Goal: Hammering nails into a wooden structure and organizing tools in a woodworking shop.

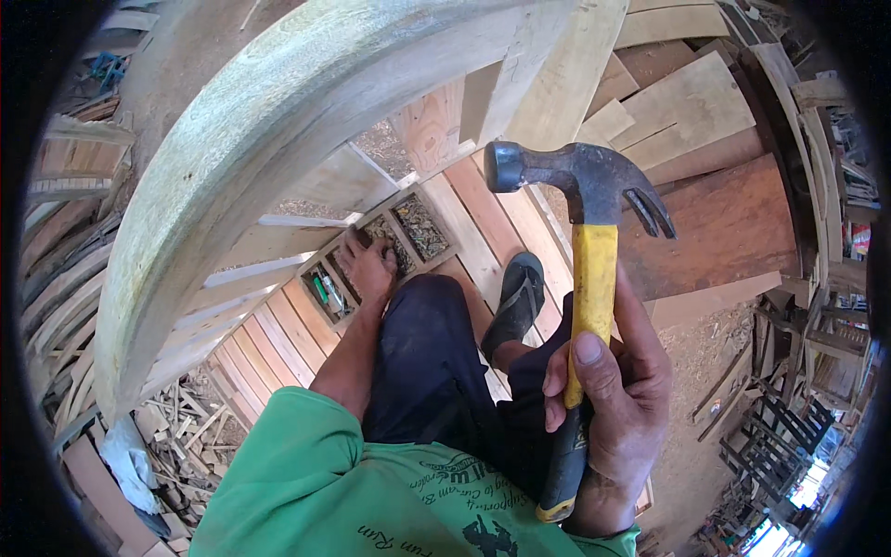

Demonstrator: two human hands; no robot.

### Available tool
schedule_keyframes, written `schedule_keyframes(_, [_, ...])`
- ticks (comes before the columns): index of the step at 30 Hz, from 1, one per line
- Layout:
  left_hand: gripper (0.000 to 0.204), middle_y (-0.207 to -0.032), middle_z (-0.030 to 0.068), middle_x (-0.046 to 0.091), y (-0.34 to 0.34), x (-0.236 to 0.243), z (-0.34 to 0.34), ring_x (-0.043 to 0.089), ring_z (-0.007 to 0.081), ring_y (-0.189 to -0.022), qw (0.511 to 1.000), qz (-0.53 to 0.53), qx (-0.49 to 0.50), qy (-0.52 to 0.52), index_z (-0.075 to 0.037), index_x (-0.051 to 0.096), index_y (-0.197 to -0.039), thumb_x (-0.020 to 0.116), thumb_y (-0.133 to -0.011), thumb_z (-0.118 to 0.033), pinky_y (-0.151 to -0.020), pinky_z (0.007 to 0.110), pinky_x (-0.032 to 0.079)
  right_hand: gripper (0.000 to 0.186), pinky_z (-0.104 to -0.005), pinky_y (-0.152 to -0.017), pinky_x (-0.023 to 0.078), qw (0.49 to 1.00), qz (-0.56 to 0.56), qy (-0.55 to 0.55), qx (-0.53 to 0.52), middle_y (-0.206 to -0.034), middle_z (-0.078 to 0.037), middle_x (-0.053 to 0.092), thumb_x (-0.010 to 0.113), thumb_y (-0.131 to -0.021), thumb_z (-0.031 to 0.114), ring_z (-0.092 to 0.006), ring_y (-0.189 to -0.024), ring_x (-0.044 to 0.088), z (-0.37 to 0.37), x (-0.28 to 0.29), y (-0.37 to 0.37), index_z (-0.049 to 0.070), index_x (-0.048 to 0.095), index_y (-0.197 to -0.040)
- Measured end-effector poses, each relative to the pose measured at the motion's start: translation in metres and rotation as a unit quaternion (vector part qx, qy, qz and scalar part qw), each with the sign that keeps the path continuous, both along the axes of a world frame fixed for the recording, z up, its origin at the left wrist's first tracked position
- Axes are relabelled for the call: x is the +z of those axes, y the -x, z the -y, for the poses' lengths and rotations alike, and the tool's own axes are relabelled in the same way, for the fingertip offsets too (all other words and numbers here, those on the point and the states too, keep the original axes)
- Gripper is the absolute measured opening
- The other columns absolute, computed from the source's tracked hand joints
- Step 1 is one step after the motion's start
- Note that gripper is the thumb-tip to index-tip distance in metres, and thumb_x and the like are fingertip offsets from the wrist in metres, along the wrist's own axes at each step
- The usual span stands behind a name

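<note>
A claw hammer [594, 251] with a dark steel head and a yellow and black handle is held upright, close to the camera. My right hand [617, 399] is wrapped round its handle, thumb along the front. Lower down, my left hand [367, 265] reaches into a wooden box [429, 188] with several compartments. Small nails or similar bits [419, 230] fill the far compartment. In the near one lie a green pen-like item [320, 288] and other small things. The left fingertips are partly hidden in the middle compartment, so what they touch cannot be made out.
A large curved wooden piece [213, 148] arches over the left and far side. The box sits on a slatted wooden platform [473, 218], where my shoe [517, 302] rests. Boards [715, 213] lie at the right. Wood scraps [190, 418] are heaped at lower left.
</note>
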State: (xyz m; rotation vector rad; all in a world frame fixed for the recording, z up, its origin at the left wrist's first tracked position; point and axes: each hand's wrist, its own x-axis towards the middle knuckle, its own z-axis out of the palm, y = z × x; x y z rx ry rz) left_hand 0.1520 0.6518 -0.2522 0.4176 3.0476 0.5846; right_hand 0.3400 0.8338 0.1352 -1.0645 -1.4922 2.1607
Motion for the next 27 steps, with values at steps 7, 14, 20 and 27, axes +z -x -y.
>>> schedule_keyframes(7, [0.020, -0.123, 0.0196, 0.062, 0.027, 0.006, 0.024, 0.061, 0.0338, -0.112, 0.966, 0.142, 0.035, -0.213, -0.004, 0.070, -0.099, 0.070, -0.083, -0.015, -0.097, 0.051, 0.049, 0.062, -0.0218, -0.049, 0.050, 1.000, 0.012, -0.016, 0.024, -0.086, -0.008, 0.065, 0.062, -0.100, 0.008, -0.0101, -0.066, 0.061, 0.002, 0.000, 0.008, -0.002, 0.035, -0.155])
schedule_keyframes(14, [0.022, -0.110, 0.0172, 0.066, 0.035, 0.067, 0.029, 0.070, 0.0289, -0.096, 0.667, 0.474, 0.163, -0.551, 0.000, 0.053, -0.119, 0.050, -0.097, -0.004, -0.084, 0.039, 0.062, 0.060, -0.0223, -0.047, 0.047, 0.999, 0.008, -0.027, 0.030, -0.074, -0.007, 0.064, 0.061, -0.101, 0.007, -0.0109, -0.057, 0.060, 0.003, -0.007, 0.016, 0.001, 0.037, -0.155])
schedule_keyframes(20, [0.026, -0.115, 0.0190, 0.065, 0.043, 0.067, 0.042, 0.068, 0.0339, -0.106, 0.554, 0.531, 0.154, -0.622, 0.000, 0.054, -0.118, 0.046, -0.093, 0.001, -0.096, 0.047, 0.059, 0.060, -0.0234, -0.046, 0.046, 0.999, 0.020, -0.032, 0.017, -0.070, -0.007, 0.063, 0.060, -0.101, 0.005, -0.0112, -0.051, 0.057, 0.010, -0.008, 0.024, 0.005, 0.037, -0.156])
schedule_keyframes(27, [0.021, -0.110, 0.0152, 0.067, 0.041, 0.059, 0.040, 0.069, 0.0305, -0.101, 0.559, 0.526, 0.142, -0.625, -0.002, 0.057, -0.118, 0.055, -0.097, -0.006, -0.094, 0.046, 0.060, 0.058, -0.0233, -0.045, 0.046, 0.999, 0.025, -0.030, 0.031, -0.070, -0.009, 0.064, 0.061, -0.100, 0.006, -0.0120, -0.051, 0.059, 0.018, -0.011, 0.028, 0.005, 0.040, -0.154])
